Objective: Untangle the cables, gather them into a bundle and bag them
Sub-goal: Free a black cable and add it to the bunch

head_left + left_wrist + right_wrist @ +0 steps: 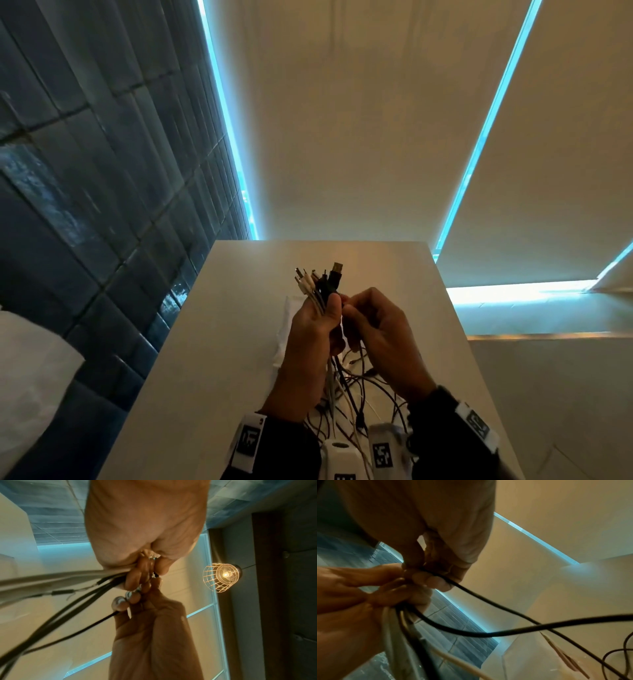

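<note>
My left hand (325, 311) is raised over the table and grips a bundle of white and black cables (317, 287), whose plugs fan out above the fist. My right hand (351, 310) is close beside it on the right, and its fingertips (435, 580) pinch a single black cable (488, 601). Below both hands the loose cable lengths (359, 387) hang in a tangle down to the table. In the left wrist view the gripped cables (56, 586) run off to the left. A clear plastic bag (284, 329) lies flat on the table behind my left hand, partly hidden.
The pale table (205, 359) is narrow, with its far edge just beyond the hands. A dark tiled wall (102, 171) stands to the left and closed blinds (342, 137) behind. A white soft thing (30, 377) lies at the left. A caged lamp (221, 577) hangs overhead.
</note>
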Action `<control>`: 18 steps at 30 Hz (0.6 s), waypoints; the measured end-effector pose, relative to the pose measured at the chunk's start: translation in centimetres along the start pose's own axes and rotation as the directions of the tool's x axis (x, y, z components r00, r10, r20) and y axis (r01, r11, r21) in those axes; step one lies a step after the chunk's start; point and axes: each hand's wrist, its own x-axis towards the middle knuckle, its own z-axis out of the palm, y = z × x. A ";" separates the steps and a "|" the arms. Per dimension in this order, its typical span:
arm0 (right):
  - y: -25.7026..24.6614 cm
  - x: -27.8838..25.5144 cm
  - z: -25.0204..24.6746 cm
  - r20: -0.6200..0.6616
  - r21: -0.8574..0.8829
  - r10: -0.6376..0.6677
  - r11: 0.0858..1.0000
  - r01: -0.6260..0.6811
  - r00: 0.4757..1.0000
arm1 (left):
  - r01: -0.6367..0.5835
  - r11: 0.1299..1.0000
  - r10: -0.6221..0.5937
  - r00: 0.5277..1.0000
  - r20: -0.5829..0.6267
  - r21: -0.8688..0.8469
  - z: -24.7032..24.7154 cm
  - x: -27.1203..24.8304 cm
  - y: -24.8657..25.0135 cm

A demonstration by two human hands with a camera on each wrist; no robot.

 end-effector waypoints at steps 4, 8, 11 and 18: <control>0.4 -0.1 -0.2 0.015 -0.013 0.033 0.999 -0.033 0.999 | -0.047 0.999 0.047 0.999 0.007 -0.018 0.0 -0.4 0.5; 1.3 -0.1 -0.1 0.064 0.010 0.008 1.000 -0.009 0.998 | -0.058 0.998 0.057 0.998 -0.041 -0.013 -0.1 -0.1 0.1; 2.7 -0.3 -0.6 0.123 -0.058 0.010 0.998 -0.003 0.992 | -0.055 0.996 0.047 0.993 -0.110 -0.067 -0.7 0.5 0.2; 6.0 -0.4 -0.7 0.168 -0.278 0.041 0.960 0.007 0.985 | -0.114 0.951 0.100 0.993 -0.060 -0.287 -1.4 0.2 0.9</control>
